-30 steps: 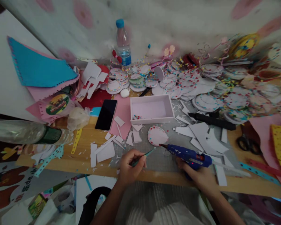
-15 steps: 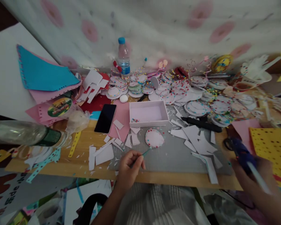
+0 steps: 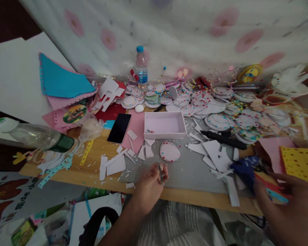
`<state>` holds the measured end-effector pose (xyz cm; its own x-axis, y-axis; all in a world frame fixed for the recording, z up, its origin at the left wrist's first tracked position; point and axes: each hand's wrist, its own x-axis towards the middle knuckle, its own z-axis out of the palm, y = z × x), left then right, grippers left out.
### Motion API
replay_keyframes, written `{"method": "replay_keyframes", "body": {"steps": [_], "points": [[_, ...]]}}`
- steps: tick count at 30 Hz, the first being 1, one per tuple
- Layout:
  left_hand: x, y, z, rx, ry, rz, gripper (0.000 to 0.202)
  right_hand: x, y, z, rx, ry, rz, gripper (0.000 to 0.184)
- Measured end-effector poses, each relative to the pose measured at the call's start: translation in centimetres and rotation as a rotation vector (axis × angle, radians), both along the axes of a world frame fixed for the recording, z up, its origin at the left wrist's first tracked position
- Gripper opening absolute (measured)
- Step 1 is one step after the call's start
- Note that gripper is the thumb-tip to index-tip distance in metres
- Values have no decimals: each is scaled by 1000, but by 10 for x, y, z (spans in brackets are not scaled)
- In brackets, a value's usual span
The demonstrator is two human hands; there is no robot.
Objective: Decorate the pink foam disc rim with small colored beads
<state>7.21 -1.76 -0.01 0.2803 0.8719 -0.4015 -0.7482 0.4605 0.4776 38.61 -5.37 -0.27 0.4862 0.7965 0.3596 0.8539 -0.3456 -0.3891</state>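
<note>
Near the front edge of the grey cutting mat (image 3: 195, 174), my left hand (image 3: 150, 186) is closed on slim tweezers (image 3: 160, 173), which point up and away from me. Just beyond it lies a white paper disc (image 3: 170, 151) with red and blue dots round its rim. My right hand (image 3: 292, 201) is at the lower right with its fingers apart, somewhat blurred. A dark blue glue gun (image 3: 245, 169) rests on the table beside its thumb. Beneath the fingers shows something red and light blue (image 3: 274, 191).
A white open box (image 3: 165, 136) with a few small beads stands behind the disc. Paper scraps (image 3: 215, 153) and a black pen-like tool (image 3: 223, 138) lie right. A phone (image 3: 119, 128) is left. Decorated discs (image 3: 195, 99) pile up behind, beside a water bottle (image 3: 142, 68).
My right hand has let go of the glue gun, which now lies on the table. My left hand has turned the tweezers more upright and shifted slightly right. The view has shifted a little.
</note>
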Motion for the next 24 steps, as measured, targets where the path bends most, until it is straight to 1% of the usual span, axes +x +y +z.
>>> {"method": "replay_keyframes", "body": {"steps": [1,2,3,4,6,7,8,10,11,12,14,16,18,20,22,24], "points": [[4,1,1,-37,-88,7,24,-15,-3,9,64,137,47,34],[8,2,3,-67,-157,4,24,-33,-6,17,75,363,149,26],[13,2,5,-89,-210,-8,24,-50,-6,24,25,574,277,21],[17,2,7,-106,-248,-22,24,-68,-5,29,-58,731,391,19],[26,1,12,-128,-285,-52,26,-101,0,35,-103,930,486,21],[29,1,15,-133,-285,-64,27,-115,3,36,-120,1006,538,22],[32,0,17,-132,-276,-79,28,-126,6,36,-168,1101,597,23],[35,-1,21,-112,-230,-106,30,-143,13,35,-292,1309,694,27],[35,-2,22,-92,-201,-115,30,-148,16,33,-350,1402,719,29],[35,-2,22,-72,-176,-116,31,-151,18,32,-387,1471,723,31],[34,-3,22,-43,-151,-96,32,-155,22,30,-408,1523,692,35],[34,-3,20,-42,-148,-77,32,-155,23,29,-402,1473,675,38],[34,-5,18,-61,-143,-83,33,-155,22,28,-413,1404,687,42],[35,-5,16,-77,-135,-98,33,-154,19,27,-434,1398,673,46],[36,-5,16,-71,-137,-102,33,-153,16,24,-458,1500,619,47],[37,-3,17,-39,-125,-116,32,-153,15,20,-476,1663,547,43]]}}
